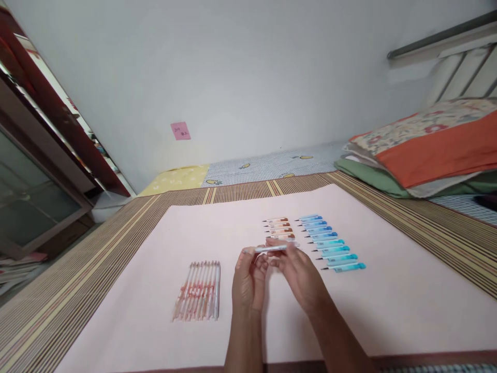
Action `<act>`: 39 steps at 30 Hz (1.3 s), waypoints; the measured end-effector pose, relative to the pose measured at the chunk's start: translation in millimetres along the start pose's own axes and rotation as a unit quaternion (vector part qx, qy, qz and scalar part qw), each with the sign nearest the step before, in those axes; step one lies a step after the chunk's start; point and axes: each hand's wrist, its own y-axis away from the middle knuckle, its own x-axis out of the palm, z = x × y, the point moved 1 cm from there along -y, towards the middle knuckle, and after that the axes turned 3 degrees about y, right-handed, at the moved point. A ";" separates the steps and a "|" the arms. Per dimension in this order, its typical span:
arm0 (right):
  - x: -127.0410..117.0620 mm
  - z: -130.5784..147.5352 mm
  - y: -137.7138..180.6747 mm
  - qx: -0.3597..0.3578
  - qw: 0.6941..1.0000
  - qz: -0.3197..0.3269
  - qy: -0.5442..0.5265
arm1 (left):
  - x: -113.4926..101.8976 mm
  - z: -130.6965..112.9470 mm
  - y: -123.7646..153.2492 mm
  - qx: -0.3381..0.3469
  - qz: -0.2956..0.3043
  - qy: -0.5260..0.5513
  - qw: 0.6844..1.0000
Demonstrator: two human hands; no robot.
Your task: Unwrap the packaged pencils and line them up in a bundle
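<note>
Both my hands meet over a pale pink sheet (147,290) and hold one slim white pen (271,249) level between them. My left hand (248,280) pinches its left end, my right hand (297,272) grips its right part. Just beyond the pen lies a short row of brown-and-white pen parts (280,228). To the right of them runs a longer diagonal row of several blue pen parts (330,242). At my left, a tight bundle of several pink-patterned pen barrels (199,290) lies side by side on the sheet.
The pink sheet lies on a striped woven mat (58,290). Folded bedding with an orange cover (435,147) is stacked at the far right. A glass-fronted cabinet (31,191) stands at the left. A pink note (180,130) sticks to the grey wall.
</note>
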 end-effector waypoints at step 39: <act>-4.2 5.9 6.4 0.072 0.952 0.101 0.281 | -8.8 -20.0 -5.2 0.035 0.036 -0.253 0.966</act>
